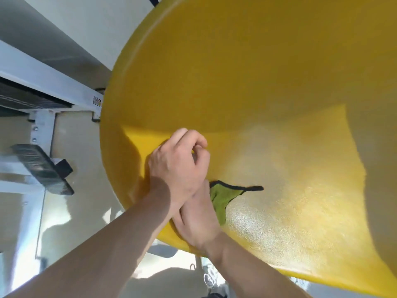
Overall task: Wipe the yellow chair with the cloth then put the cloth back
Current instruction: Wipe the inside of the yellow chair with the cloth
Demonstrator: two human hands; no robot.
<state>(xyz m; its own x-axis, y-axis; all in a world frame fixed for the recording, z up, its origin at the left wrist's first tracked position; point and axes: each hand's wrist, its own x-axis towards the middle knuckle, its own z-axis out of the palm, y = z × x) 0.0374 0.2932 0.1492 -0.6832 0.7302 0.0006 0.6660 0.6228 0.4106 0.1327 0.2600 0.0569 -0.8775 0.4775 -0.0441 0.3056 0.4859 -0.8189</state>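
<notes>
The yellow chair (268, 104) fills most of the view, and its textured seat shines in the light. A green cloth with a black edge (223, 198) lies on the seat. It sticks out to the right from under my right hand (197, 220), which grips and presses it against the seat near the front left rim. My left hand (178, 162) crosses over the right one, with its fingers curled shut against the seat. I see nothing in it. Most of the cloth is hidden under my hands.
To the left of the chair stands a white metal frame (43, 82) with a black ribbed plate (43, 168) sticking out. Pale floor (86, 211) shows below the seat's rim, with my shoe (209, 278) on it.
</notes>
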